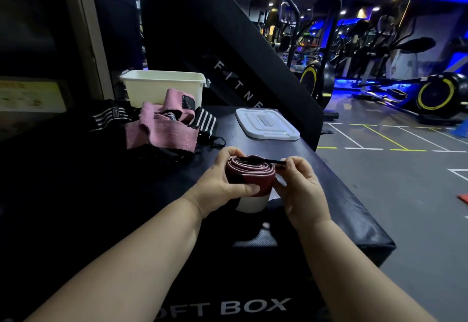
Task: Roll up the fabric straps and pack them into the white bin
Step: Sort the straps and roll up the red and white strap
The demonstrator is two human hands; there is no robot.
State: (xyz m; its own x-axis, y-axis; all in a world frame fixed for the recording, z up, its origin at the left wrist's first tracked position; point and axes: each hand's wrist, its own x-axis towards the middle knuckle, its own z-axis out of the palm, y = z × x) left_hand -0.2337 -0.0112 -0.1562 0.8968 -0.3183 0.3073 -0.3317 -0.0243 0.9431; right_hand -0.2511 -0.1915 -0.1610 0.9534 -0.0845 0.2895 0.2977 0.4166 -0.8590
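Note:
A dark red fabric strap [255, 173] is rolled into a tight coil above the black padded box [329, 195]. My left hand [222, 185] grips the coil from the left, thumb across its front. My right hand [301, 187] pinches the thin black loop end [274, 162] that sticks out of the roll to the right. A pile of loose straps lies farther back: pink ones [164, 126] and black-and-white striped ones [205, 119]. The white bin [164, 86] stands open behind the pile.
The bin's white lid [267, 124] lies flat to the right of the pile. A large black slanted machine [228, 50] rises behind. The box's right edge drops to the gym floor [405, 182], with exercise bikes [438, 93] beyond.

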